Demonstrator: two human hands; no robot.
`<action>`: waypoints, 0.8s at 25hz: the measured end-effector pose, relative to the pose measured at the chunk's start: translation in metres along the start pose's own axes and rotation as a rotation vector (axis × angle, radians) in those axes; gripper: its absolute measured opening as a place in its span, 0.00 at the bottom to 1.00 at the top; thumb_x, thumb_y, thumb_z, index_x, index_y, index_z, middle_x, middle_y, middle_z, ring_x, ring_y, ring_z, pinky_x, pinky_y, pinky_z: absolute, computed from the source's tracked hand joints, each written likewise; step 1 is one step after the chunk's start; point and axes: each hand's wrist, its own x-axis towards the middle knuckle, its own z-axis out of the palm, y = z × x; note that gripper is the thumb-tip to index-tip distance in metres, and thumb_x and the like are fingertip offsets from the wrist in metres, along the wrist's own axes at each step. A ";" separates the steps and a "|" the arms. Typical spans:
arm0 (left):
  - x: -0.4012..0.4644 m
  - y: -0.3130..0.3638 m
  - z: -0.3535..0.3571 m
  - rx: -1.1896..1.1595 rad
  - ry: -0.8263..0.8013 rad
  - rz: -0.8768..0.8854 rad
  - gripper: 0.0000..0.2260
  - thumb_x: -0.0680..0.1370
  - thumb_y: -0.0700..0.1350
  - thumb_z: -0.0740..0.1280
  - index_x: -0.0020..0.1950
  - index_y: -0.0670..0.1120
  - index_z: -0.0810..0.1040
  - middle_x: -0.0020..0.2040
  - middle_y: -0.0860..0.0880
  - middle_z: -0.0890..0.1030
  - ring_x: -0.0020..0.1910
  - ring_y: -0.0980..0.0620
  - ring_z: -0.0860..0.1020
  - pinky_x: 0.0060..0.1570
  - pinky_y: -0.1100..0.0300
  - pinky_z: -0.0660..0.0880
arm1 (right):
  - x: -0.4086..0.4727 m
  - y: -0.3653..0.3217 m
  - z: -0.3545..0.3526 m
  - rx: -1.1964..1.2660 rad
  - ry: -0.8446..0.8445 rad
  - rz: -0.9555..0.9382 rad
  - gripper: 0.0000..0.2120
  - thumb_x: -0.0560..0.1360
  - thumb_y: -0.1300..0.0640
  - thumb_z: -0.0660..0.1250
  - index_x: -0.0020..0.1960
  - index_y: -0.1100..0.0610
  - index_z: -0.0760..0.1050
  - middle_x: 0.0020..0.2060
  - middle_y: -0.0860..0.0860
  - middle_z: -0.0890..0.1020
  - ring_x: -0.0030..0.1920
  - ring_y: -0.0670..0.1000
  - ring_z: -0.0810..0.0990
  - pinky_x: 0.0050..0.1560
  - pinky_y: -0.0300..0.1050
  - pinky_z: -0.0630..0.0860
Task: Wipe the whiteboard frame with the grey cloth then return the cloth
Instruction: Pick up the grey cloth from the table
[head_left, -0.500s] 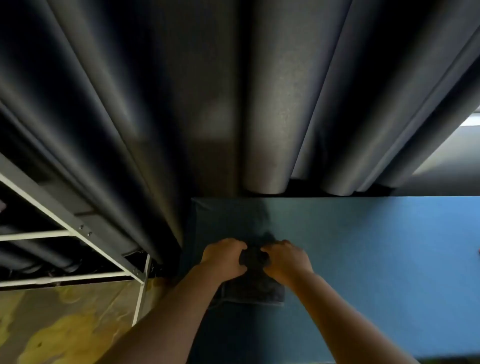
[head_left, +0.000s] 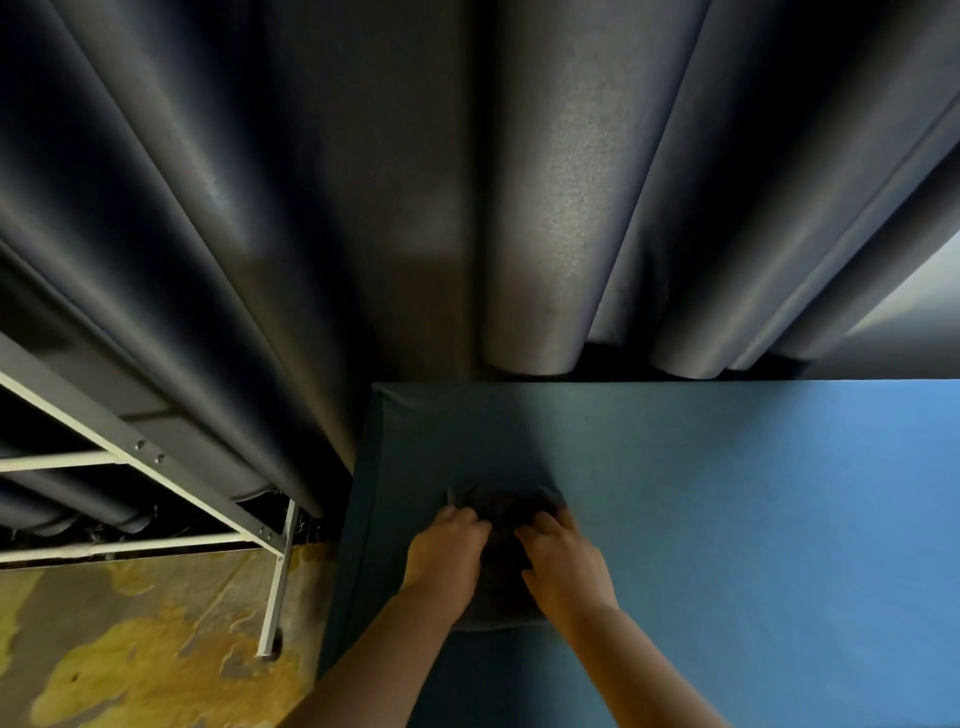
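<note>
The grey cloth (head_left: 506, 506) lies bunched on the blue-covered table (head_left: 753, 519), near its left end. My left hand (head_left: 445, 558) rests on the cloth's left side with fingers curled into the fabric. My right hand (head_left: 563, 564) presses on its right side, fingers also gripping the cloth. Part of the cloth shows beyond the fingertips and a fold shows below the wrists. A white metal frame (head_left: 156, 467) with a leg (head_left: 275, 597) stands at the left; no whiteboard surface is in view.
Dark grey curtains (head_left: 363, 182) hang behind the table and reach down to its far edge. A yellow and grey patterned floor (head_left: 130, 649) lies at the lower left, under the white frame. The table's left edge (head_left: 358, 519) drops off beside the frame's leg.
Both hands have shifted slightly on the cloth, and more of the bunched cloth now shows beyond the fingertips. The cloth stays at the same spot on the table.
</note>
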 end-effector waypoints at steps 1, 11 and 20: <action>-0.001 -0.001 0.003 -0.024 0.028 -0.004 0.16 0.78 0.39 0.60 0.66 0.48 0.72 0.64 0.50 0.72 0.66 0.51 0.66 0.58 0.56 0.73 | 0.000 0.000 0.002 0.008 0.012 -0.003 0.16 0.74 0.59 0.59 0.62 0.53 0.69 0.61 0.50 0.71 0.67 0.53 0.64 0.50 0.50 0.77; 0.005 -0.009 0.008 -0.173 0.068 -0.086 0.12 0.76 0.38 0.61 0.57 0.48 0.77 0.58 0.48 0.76 0.59 0.51 0.72 0.56 0.58 0.73 | 0.007 0.001 0.001 0.102 0.054 0.085 0.12 0.74 0.59 0.58 0.54 0.55 0.76 0.57 0.52 0.76 0.60 0.54 0.72 0.52 0.47 0.75; -0.008 -0.014 -0.098 -0.329 0.190 -0.050 0.10 0.74 0.39 0.65 0.51 0.50 0.81 0.53 0.49 0.80 0.51 0.52 0.77 0.53 0.57 0.75 | 0.006 -0.027 -0.105 0.141 0.166 -0.081 0.10 0.73 0.58 0.59 0.50 0.56 0.78 0.53 0.58 0.79 0.53 0.59 0.77 0.51 0.48 0.74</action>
